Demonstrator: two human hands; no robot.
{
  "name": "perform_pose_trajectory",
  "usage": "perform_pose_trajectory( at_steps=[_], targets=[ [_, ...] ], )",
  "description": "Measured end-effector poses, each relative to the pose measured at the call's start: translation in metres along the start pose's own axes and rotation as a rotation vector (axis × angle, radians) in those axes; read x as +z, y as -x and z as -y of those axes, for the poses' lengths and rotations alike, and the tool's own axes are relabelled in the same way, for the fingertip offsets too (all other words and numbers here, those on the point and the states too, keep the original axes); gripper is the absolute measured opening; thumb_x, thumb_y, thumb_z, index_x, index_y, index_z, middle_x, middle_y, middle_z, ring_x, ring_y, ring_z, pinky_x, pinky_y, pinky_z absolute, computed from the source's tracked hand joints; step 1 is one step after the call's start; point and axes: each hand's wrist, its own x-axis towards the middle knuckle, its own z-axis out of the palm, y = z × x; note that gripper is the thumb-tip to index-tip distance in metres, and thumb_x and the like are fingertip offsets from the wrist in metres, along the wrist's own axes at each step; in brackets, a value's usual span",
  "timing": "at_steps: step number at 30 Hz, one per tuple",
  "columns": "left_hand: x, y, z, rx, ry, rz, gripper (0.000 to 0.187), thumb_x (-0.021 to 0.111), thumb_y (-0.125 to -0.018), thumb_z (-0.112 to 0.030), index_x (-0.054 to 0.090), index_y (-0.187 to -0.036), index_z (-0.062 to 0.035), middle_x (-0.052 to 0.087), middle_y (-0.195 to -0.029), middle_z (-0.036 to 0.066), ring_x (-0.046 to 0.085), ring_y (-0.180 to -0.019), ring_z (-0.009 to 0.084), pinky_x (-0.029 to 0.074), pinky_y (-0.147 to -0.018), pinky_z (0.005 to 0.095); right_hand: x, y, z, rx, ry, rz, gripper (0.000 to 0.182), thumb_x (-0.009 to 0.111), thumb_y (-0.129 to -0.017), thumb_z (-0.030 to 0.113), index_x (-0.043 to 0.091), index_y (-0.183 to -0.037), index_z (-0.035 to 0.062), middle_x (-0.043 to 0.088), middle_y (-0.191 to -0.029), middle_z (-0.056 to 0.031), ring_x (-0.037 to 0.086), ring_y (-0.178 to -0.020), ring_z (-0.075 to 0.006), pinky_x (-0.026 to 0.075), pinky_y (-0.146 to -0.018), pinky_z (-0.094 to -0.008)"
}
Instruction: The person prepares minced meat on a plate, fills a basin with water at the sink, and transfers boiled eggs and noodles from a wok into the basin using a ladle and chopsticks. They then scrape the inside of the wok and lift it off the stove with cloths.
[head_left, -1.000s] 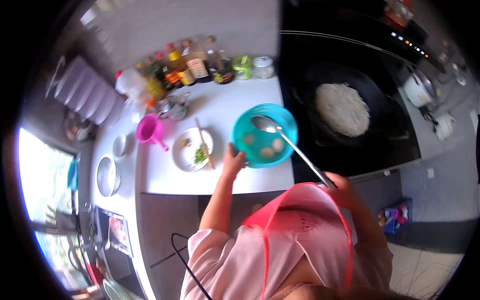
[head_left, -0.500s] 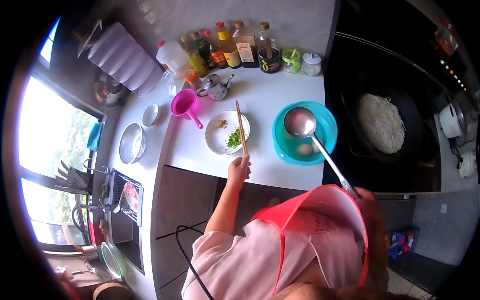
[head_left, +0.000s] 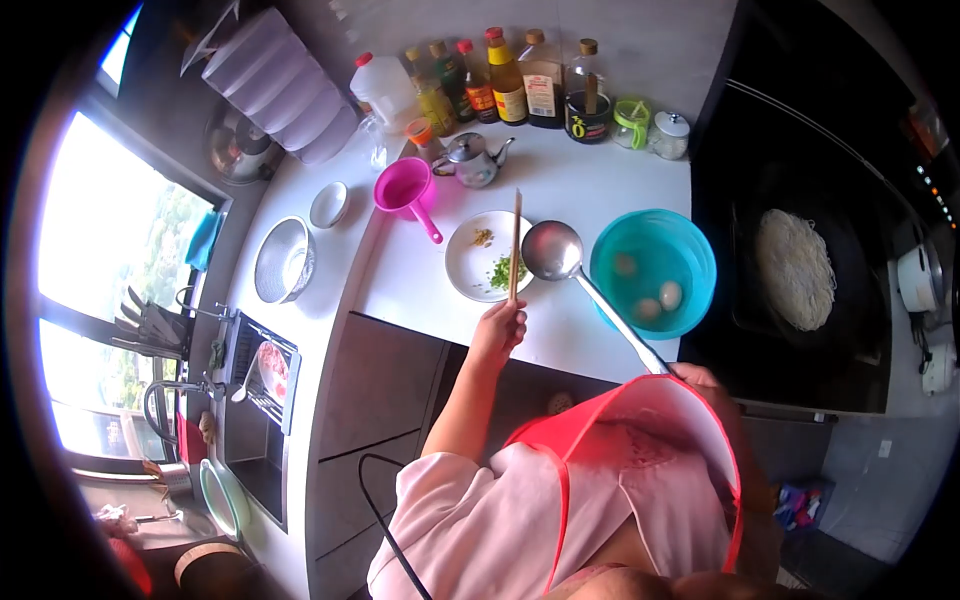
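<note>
My left hand (head_left: pixel 500 328) is closed round the lower end of wooden chopsticks (head_left: pixel 516 245), which point away from me over the right side of a white plate (head_left: pixel 468 281). Chopped greens (head_left: pixel 503 272) and a small brown heap (head_left: pixel 484 238) lie on that plate. My right hand (head_left: pixel 697 377), partly hidden by the red apron edge, grips the handle of a metal ladle (head_left: pixel 552 250). The ladle's bowl hangs between the plate and a teal basin (head_left: pixel 703 245) holding liquid and several pale round items (head_left: pixel 670 295).
Bottles (head_left: pixel 507 80) and jars (head_left: pixel 669 134) line the wall behind a metal teapot (head_left: pixel 470 160) and a pink scoop (head_left: pixel 405 185). Noodles (head_left: pixel 795 268) lie in a dark wok at right. A metal colander (head_left: pixel 284 260) and sink (head_left: pixel 254 455) are at left.
The ladle has moved left, from over the teal basin to beside the plate. My left hand still holds the chopsticks over the plate. The whole view has shifted, with the counter items further right.
</note>
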Motion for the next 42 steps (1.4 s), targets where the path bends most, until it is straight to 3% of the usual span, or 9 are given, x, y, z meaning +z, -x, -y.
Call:
perform_pose_trajectory(
  at_steps=[6, 12, 15, 18, 20, 23, 26, 36, 42],
  targets=[
    [-0.028, 0.056, -0.020, 0.237, -0.078, -0.187, 0.021, 0.044, -0.092, -0.021, 0.052, -0.093, -0.0013, 0.049, -0.063, 0.002, 0.041, -0.046, 0.0096, 0.029, -0.040, 0.0201, 0.011, -0.049, -0.012, 0.019, 0.187, 0.117, 0.041, 0.058, -0.083, 0.020, 0.049, -0.114, -0.0046, 0.060, -0.086, -0.0046, 0.057, -0.076, -0.0083, 0.045, -0.067, -0.0211],
    [-0.043, 0.080, -0.030, 0.336, -0.143, -0.217, 0.019, 0.045, -0.092, -0.021, 0.053, -0.093, -0.0032, 0.051, -0.064, 0.002, 0.045, -0.047, 0.0095, 0.031, -0.040, 0.0197, 0.018, -0.099, -0.036, -0.042, 0.312, 0.232, 0.036, 0.064, -0.079, 0.030, 0.052, -0.096, 0.0019, 0.054, -0.076, 0.0013, 0.050, -0.070, -0.0041, 0.042, -0.063, -0.0199],
    [-0.047, 0.086, -0.031, 0.342, -0.145, -0.224, 0.019, 0.044, -0.092, -0.020, 0.053, -0.093, -0.0038, 0.052, -0.064, 0.002, 0.046, -0.047, 0.0091, 0.032, -0.041, 0.0195, 0.020, -0.113, -0.045, -0.128, 0.730, 0.105, 0.033, 0.062, -0.080, 0.028, 0.051, -0.100, 0.0034, 0.054, -0.075, -0.0001, 0.049, -0.071, -0.0049, 0.042, -0.063, -0.0206],
    [-0.054, 0.089, -0.031, 0.336, -0.137, -0.236, 0.019, 0.044, -0.092, -0.021, 0.053, -0.093, -0.0041, 0.052, -0.065, 0.002, 0.046, -0.047, 0.0089, 0.033, -0.042, 0.0192, 0.024, -0.121, -0.062, -0.198, 0.857, -0.066, 0.037, 0.061, -0.078, 0.023, 0.050, -0.108, 0.0047, 0.055, -0.078, -0.0058, 0.055, -0.070, -0.0122, 0.044, -0.064, -0.0252],
    [-0.057, 0.089, -0.031, 0.331, -0.132, -0.242, 0.019, 0.045, -0.092, -0.021, 0.054, -0.093, -0.0041, 0.052, -0.065, 0.002, 0.047, -0.048, 0.0088, 0.033, -0.042, 0.0192, 0.005, -0.135, -0.093, -0.754, 1.393, -0.263, 0.048, 0.059, -0.075, 0.018, 0.045, -0.119, 0.0058, 0.055, -0.085, -0.0127, 0.059, -0.071, -0.0247, 0.047, -0.065, -0.0319],
    [-0.062, 0.088, -0.031, 0.329, -0.126, -0.237, 0.019, 0.045, -0.092, -0.021, 0.054, -0.093, -0.0044, 0.053, -0.065, 0.002, 0.047, -0.048, 0.0086, 0.033, -0.042, 0.0191, 0.004, -0.138, -0.101, -0.565, 1.447, -0.222, 0.058, 0.058, -0.071, 0.013, 0.039, -0.125, 0.0074, 0.053, -0.092, -0.0160, 0.058, -0.077, -0.0324, 0.048, -0.066, -0.0394],
    [-0.062, 0.088, -0.029, 0.323, -0.133, -0.227, 0.019, 0.045, -0.092, -0.021, 0.054, -0.093, -0.0047, 0.054, -0.066, 0.002, 0.047, -0.048, 0.0083, 0.033, -0.042, 0.0190, 0.007, -0.140, -0.097, -0.473, 1.711, -0.277, 0.060, 0.057, -0.070, 0.012, 0.038, -0.126, 0.0082, 0.052, -0.092, -0.0130, 0.057, -0.079, -0.0302, 0.048, -0.063, -0.0402],
    [-0.038, 0.091, -0.016, 0.193, -0.200, -0.098, 0.022, 0.045, -0.093, -0.026, 0.054, -0.098, -0.0069, 0.056, -0.069, 0.000, 0.049, -0.052, 0.0069, 0.035, -0.046, 0.0177, -0.029, -0.153, -0.105, -0.748, 1.822, -0.362, 0.056, 0.063, -0.072, 0.016, 0.042, -0.124, 0.0102, 0.050, -0.094, -0.0105, 0.055, -0.081, -0.0283, 0.047, -0.066, -0.0395],
    [0.018, 0.094, -0.006, 0.123, -0.219, 0.120, 0.023, 0.045, -0.093, -0.026, 0.053, -0.099, -0.0053, 0.055, -0.071, 0.001, 0.050, -0.056, 0.0082, 0.037, -0.049, 0.0190, -0.030, -0.121, -0.106, -0.928, 1.582, -0.305, 0.042, 0.059, -0.081, 0.017, 0.048, -0.120, 0.0066, 0.047, -0.122, -0.0154, 0.044, -0.115, -0.0343, 0.043, -0.089, -0.0388]
  ],
)
